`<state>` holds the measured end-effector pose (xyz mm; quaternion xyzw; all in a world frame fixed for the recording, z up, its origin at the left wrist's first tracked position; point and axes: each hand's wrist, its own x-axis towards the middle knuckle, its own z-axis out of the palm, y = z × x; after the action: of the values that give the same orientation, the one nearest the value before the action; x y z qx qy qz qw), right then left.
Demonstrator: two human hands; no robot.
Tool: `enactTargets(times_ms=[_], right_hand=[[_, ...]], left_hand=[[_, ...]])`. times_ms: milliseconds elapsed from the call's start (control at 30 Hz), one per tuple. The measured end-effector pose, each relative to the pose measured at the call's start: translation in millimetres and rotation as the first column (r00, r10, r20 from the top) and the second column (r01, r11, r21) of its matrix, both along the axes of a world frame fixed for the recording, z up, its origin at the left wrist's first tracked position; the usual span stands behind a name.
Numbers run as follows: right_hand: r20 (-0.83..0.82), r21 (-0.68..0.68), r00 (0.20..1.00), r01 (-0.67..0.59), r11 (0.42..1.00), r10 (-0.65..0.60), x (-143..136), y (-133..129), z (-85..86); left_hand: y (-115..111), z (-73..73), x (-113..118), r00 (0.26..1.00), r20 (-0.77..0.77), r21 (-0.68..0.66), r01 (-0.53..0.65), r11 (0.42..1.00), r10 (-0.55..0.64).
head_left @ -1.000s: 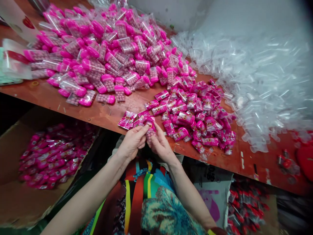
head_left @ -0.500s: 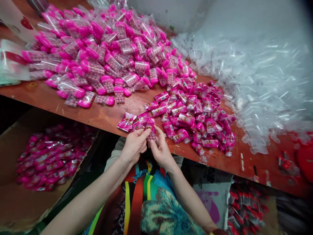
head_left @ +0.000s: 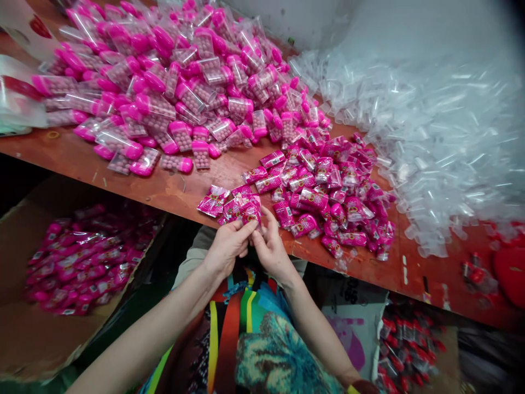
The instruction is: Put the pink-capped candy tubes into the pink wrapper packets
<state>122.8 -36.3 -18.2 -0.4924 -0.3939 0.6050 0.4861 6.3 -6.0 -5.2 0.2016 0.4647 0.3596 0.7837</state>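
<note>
At the front edge of the reddish table, my left hand and my right hand meet, fingers pinched on a pink printed wrapper. Whether a container is inside the wrapper is hidden. Flat pink wrappers lie just left of and behind my fingers. To the right of my hands is a heap of pink wrapped packets. Behind, a large pile of clear containers with pink caps and small pink balls covers the back left.
Clear empty containers are heaped at the right. A cardboard box of pink packets stands below the table at left. Red-capped items sit below at right. Red pieces lie on the table's right end.
The pink balls seen between my fingers earlier no longer show; the printed wrapper now stands there. My fingertips have come closer together. The view has shifted slightly.
</note>
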Motion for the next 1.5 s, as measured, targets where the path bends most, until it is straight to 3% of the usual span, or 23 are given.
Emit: enactTargets(times_ms=[167,433,633,767,967,1000,1067,1167,1333,1500], right_hand=[[-0.214,-0.083,0.963,-0.183,0.980,0.162,12.4,2.2,1.8],[-0.301,-0.097,0.951,-0.107,0.989,0.074,11.6,4.1,-6.3],[-0.231,-0.127,0.972,-0.072,0.989,0.042,13.4,3.1,-4.9],[-0.226,-0.153,0.974,-0.043,0.987,0.007,15.7,2.3,-2.8],[-0.033,0.018,0.966,0.257,0.966,-0.256,50.8,22.6,28.4],[0.005,0.041,0.966,0.259,0.965,-0.260,57.2,25.6,33.6],[0.044,0.013,0.988,0.149,0.989,-0.149,62.6,27.4,38.7],[-0.034,-0.092,0.998,-0.058,0.994,0.055,49.7,20.3,28.7],[-0.212,-0.081,0.976,0.038,0.996,-0.055,12.6,6.3,-3.4],[-0.243,-0.080,0.967,0.057,0.995,-0.074,3.7,4.8,-8.5]], left_hand=[[-3.6,2.9,-4.9,0.990,0.097,0.029,0.101,0.994,-0.104],[-2.2,5.7,-5.6,0.972,0.163,0.006,0.171,0.985,-0.169],[0.7,4.9,2.9,0.979,0.091,0.047,0.177,0.983,-0.180],[-3.3,5.3,9.7,0.969,0.126,0.055,0.207,0.977,-0.213],[-2.0,18.6,5.6,0.979,0.074,0.100,0.182,0.978,-0.190],[0.4,20.9,4.2,0.986,0.053,0.104,0.152,0.983,-0.158],[6.0,24.0,3.0,0.994,0.046,0.129,0.089,0.988,-0.096],[12.4,23.6,5.3,0.998,0.032,0.178,0.055,0.983,-0.061],[8.4,20.9,8.8,0.989,-0.134,0.204,-0.028,0.979,0.056],[1.7,26.1,7.9,0.969,-0.226,0.267,-0.035,0.963,0.098]])
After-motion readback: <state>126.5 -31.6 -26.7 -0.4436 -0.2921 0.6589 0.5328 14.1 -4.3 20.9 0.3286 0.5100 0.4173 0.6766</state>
